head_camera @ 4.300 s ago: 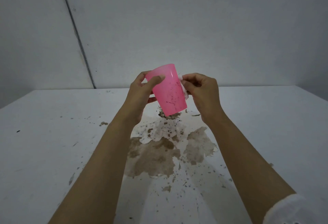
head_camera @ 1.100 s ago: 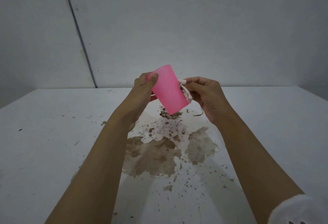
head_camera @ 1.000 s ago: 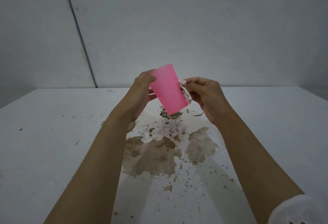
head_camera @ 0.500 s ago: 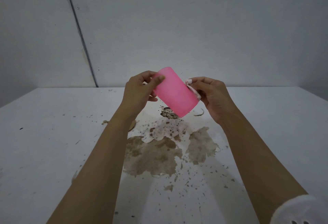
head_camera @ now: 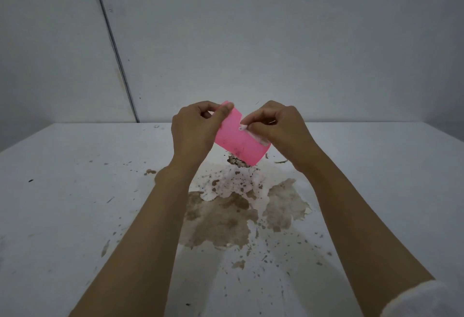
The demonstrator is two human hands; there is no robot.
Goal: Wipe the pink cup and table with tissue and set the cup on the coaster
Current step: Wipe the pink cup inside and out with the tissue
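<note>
Cup (head_camera: 238, 140) tilted, left hand (head_camera: 194, 132) clamped on rim end; right hand (head_camera: 281, 128) pinches tissue (head_camera: 253, 135) against wall. Specks remain low: rotate, press firmly.

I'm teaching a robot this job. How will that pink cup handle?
The pink cup looks like thin plastic, so probably light. Its smooth, tapered wall may slip in the left hand. Laid sideways, it would likely roll in a curve.
</note>
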